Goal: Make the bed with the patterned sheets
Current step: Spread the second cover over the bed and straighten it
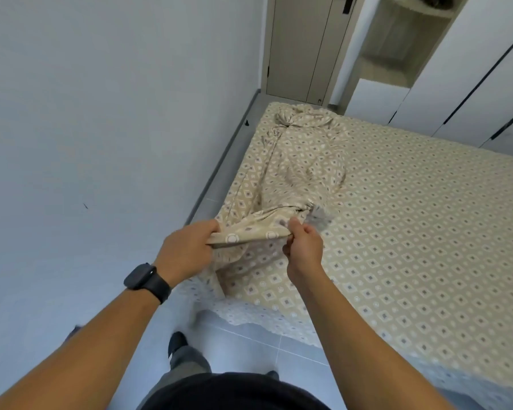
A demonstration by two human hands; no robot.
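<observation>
Here both hands, left hand (187, 247) and right hand (302, 247), clamp their grip on the bunched top sheet (296, 170), which next needs spreading over the bed (427, 232).

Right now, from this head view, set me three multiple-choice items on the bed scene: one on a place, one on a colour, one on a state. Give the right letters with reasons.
1. Where does the bunched sheet lie on the bed?
A. along the side nearest the wall
B. across the far right corner
C. on the floor

2. What colour is the watch on the left wrist?
A. white
B. black
C. red

3. What are the left hand and right hand doing?
A. both hang free
B. only the right grips cloth
C. both grip the near end of the bunched sheet

Answers:
1 A: the crumpled length runs along the bed's edge beside the grey wall.
2 B: band and face are both dark black.
3 C: fingers of each hand curl round the cloth's end, which stretches between them.
</observation>
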